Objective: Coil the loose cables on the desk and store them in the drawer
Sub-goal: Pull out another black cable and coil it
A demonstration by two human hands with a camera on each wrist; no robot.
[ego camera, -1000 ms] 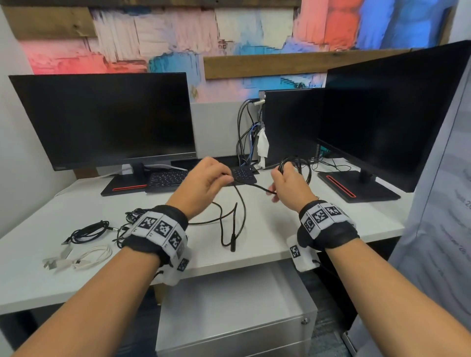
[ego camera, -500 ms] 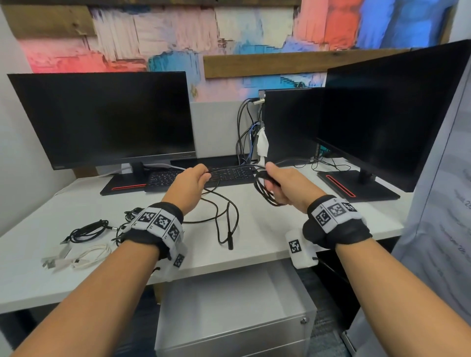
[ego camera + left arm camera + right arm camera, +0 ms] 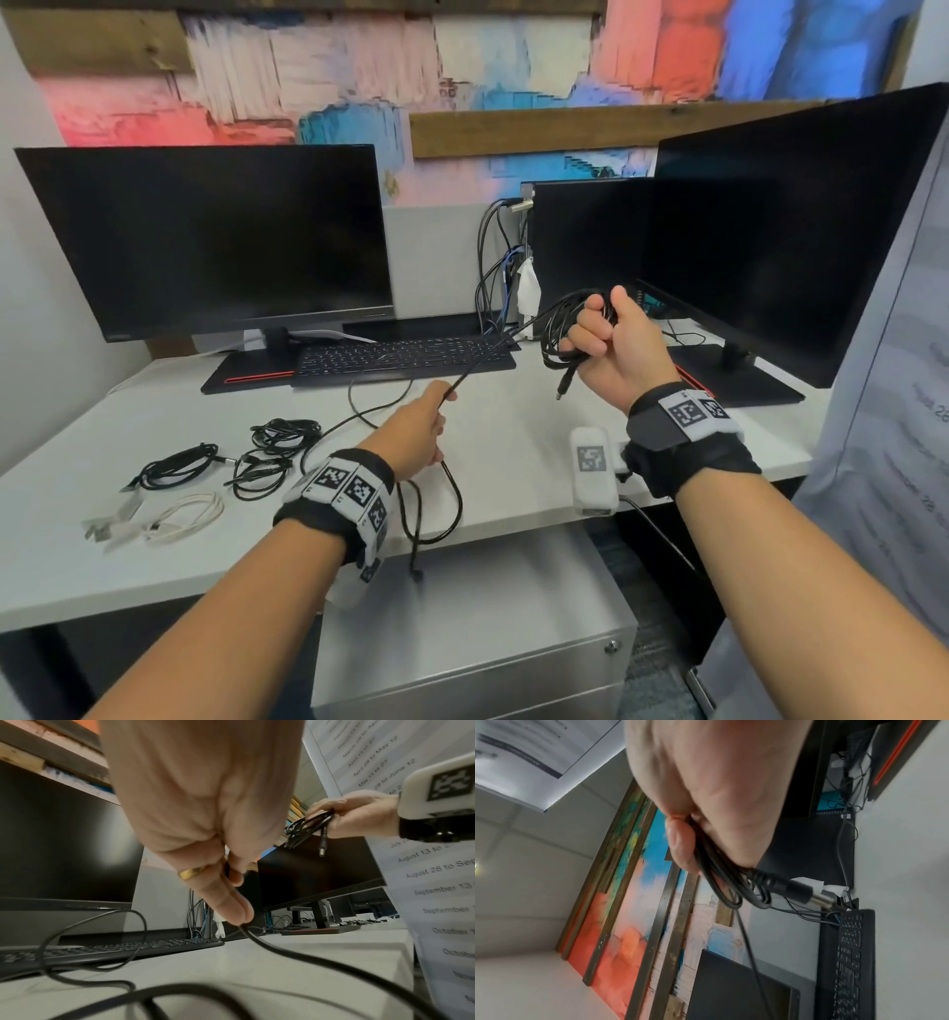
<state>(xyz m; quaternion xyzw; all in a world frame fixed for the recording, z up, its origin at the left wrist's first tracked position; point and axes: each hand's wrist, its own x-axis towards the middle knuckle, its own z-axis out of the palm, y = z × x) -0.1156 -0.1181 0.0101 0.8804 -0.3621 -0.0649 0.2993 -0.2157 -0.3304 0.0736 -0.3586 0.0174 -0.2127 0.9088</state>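
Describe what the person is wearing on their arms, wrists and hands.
Both forearms are bare, with no sleeves. Each wrist carries a black fabric band wrapped with white panels printed with square black-and-white markers. A white rounded camera housing bearing one such marker hangs under the right wrist, with a thin black lead running from it. The left hand wears a gold ring.

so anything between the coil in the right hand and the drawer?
Yes. The drawer front under the desk is shut, so the coil in the right hand can't go in yet. Left hand holds the cable's tail.
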